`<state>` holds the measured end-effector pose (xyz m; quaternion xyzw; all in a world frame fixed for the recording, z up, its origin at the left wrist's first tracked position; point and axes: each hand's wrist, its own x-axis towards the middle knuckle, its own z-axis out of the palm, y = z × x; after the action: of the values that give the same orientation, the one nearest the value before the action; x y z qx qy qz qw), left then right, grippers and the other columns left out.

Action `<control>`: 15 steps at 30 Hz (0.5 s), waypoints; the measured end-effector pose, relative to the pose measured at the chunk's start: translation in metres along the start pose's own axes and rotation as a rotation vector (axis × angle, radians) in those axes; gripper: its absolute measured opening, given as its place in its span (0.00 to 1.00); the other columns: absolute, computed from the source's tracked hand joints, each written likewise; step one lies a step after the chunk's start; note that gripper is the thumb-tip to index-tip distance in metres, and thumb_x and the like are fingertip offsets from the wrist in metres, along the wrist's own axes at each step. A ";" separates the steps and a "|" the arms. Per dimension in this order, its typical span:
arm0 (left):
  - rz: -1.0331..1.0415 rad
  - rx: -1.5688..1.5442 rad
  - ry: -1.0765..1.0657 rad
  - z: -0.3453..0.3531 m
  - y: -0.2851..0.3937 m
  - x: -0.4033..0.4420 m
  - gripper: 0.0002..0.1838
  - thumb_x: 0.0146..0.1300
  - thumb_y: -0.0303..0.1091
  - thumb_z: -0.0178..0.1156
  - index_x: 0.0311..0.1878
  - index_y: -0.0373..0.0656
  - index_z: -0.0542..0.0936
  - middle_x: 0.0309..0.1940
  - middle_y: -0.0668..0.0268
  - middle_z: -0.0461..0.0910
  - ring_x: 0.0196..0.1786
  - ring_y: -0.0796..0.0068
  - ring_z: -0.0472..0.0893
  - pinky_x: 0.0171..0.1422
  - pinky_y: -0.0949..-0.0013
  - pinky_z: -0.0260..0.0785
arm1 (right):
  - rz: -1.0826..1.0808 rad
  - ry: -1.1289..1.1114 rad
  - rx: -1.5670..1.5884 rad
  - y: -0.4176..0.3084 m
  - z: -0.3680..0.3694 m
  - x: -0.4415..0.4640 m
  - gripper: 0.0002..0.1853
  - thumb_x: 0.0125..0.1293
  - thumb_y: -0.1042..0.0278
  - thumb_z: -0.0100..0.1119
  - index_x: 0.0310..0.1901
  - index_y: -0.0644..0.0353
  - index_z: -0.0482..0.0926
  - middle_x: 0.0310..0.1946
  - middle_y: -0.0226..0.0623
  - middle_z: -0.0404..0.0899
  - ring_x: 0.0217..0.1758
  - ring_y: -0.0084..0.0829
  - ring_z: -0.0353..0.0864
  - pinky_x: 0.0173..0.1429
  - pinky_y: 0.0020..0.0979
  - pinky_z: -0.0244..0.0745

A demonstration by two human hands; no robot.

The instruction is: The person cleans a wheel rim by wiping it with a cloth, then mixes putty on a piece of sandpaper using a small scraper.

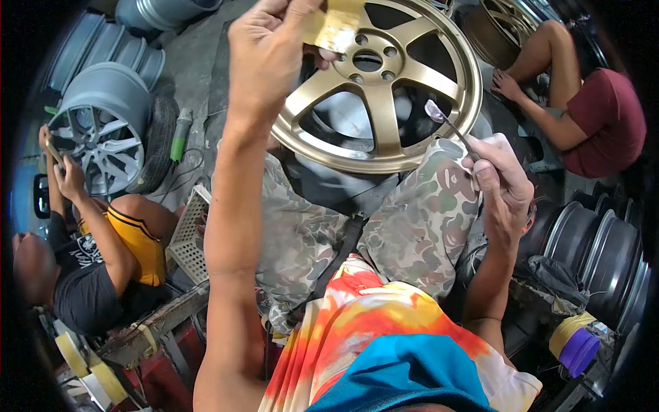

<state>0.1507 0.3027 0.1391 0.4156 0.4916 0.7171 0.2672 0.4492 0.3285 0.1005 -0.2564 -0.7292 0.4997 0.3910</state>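
Observation:
My left hand [264,51] is closed on a flat yellow piece of sheet [336,26] with a whitish smear on it, held over the upper left of a bronze wheel rim [386,117]. Fingers of my right hand [504,182] pinch a thin dark spatula [456,130] whose tip carries a pale lilac blob of paste [434,111]. That tip hangs over the rim's right side, apparently without touching it. The rim lies face up before my knees, its several spokes and centre hole showing. The yellow piece partly covers its upper left edge.
On the left a person holds a stick-like tool near a silver wheel [103,147]; a green-and-grey power tool [180,134] lies beside it. Another person in a maroon shirt [607,123] sits right, by a bronze rim [491,41]. Dark rims [583,233] and a plastic crate [189,233] stand nearby.

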 end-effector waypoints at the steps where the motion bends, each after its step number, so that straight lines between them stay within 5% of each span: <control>1: -0.055 -0.003 -0.061 0.001 -0.004 -0.003 0.12 0.78 0.35 0.59 0.50 0.34 0.83 0.38 0.70 0.85 0.36 0.86 0.81 0.39 0.80 0.73 | -0.076 -0.005 -0.090 0.000 0.002 0.004 0.13 0.73 0.76 0.59 0.55 0.66 0.84 0.39 0.36 0.80 0.39 0.23 0.78 0.43 0.22 0.72; 2: -0.107 -0.008 -0.124 0.002 -0.007 -0.005 0.12 0.77 0.35 0.59 0.51 0.35 0.83 0.38 0.69 0.85 0.36 0.86 0.81 0.40 0.80 0.73 | -0.154 -0.009 -0.184 -0.001 0.005 0.007 0.13 0.72 0.77 0.60 0.56 0.65 0.85 0.39 0.37 0.80 0.39 0.24 0.78 0.44 0.23 0.73; 4: -0.167 -0.097 -0.229 0.014 -0.010 -0.014 0.14 0.77 0.38 0.59 0.50 0.35 0.82 0.33 0.66 0.85 0.27 0.84 0.80 0.24 0.79 0.68 | -0.223 0.014 -0.253 -0.003 0.011 0.014 0.15 0.69 0.80 0.61 0.56 0.62 0.86 0.38 0.37 0.79 0.38 0.25 0.78 0.44 0.24 0.74; 15: -0.367 -0.325 -0.293 0.042 -0.004 -0.029 0.16 0.77 0.40 0.59 0.50 0.35 0.81 0.32 0.65 0.84 0.22 0.85 0.76 0.22 0.80 0.66 | -0.352 0.132 -0.444 0.001 0.024 0.020 0.21 0.62 0.84 0.68 0.57 0.57 0.87 0.37 0.33 0.73 0.32 0.22 0.74 0.35 0.23 0.71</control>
<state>0.2019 0.3015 0.1333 0.3705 0.3933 0.6584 0.5240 0.4185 0.3313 0.1010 -0.2372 -0.8271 0.2345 0.4524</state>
